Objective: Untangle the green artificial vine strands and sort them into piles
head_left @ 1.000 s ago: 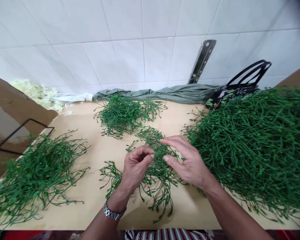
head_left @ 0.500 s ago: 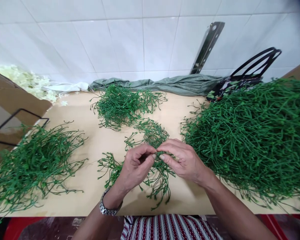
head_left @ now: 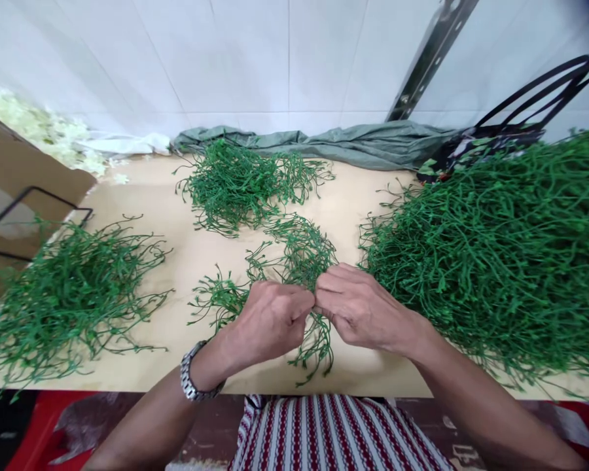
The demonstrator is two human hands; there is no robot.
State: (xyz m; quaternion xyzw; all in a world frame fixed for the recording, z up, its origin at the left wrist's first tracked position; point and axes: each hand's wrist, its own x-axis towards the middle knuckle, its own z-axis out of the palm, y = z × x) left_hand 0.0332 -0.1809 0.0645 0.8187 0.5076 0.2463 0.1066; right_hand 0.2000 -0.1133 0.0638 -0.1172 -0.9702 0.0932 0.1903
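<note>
Over the near middle of a beige table (head_left: 177, 261), my left hand (head_left: 269, 322) and my right hand (head_left: 360, 309) meet fingertip to fingertip. Both are closed in a pinch on a green plastic stem sprig (head_left: 317, 340) whose branches hang below and spread behind them. A metal watch (head_left: 190, 379) sits on my left wrist. The exact grip point is hidden between the fingers. More loose sprigs (head_left: 299, 248) lie just beyond the hands.
A big heap of green stems (head_left: 500, 248) fills the right side. A smaller heap (head_left: 63, 294) lies at left, another (head_left: 240, 186) at the back. A grey-green cloth (head_left: 334, 144), a black-handled bag (head_left: 510, 131) and a cardboard box (head_left: 10, 196) line the edges.
My hands have come together from apart and both now pinch the sprig. The view has tilted down, showing more of the striped cloth on my lap.
</note>
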